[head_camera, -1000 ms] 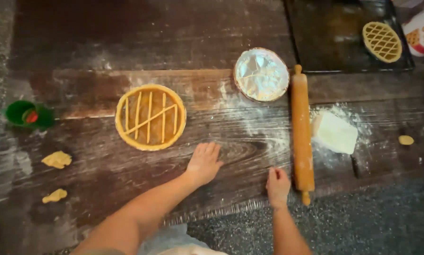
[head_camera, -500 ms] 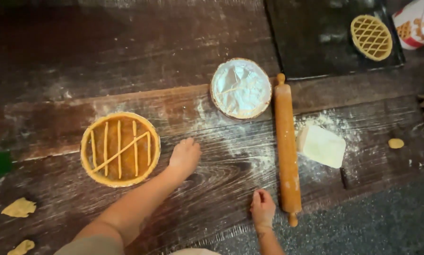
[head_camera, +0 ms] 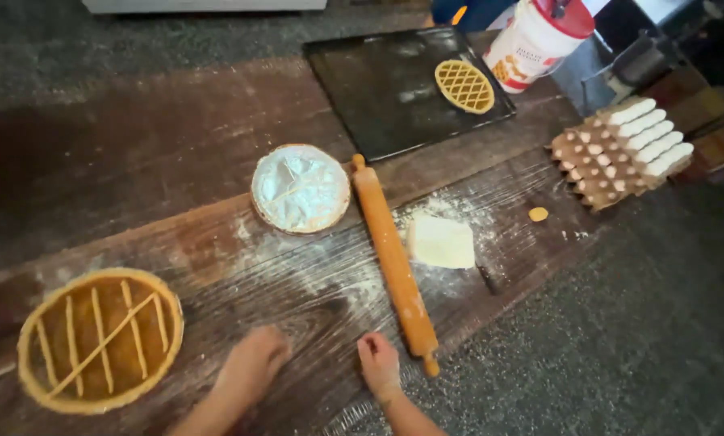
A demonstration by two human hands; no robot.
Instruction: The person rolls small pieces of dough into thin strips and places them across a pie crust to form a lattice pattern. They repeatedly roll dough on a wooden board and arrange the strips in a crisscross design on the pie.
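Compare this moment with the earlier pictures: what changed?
Neither hand took hold of anything. The left hand and right hand still rest flat on the floured wooden table. The rolling pin, lattice tart, foil tin and dough block stayed put.

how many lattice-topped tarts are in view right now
2. A large tart lies on the wooden table at lower left, beside the left hand; a small tart sits on the black baking tray.

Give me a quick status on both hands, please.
Left hand flat on floured table, empty. Right hand empty, beside rolling pin end. Lattice tart left of hands.
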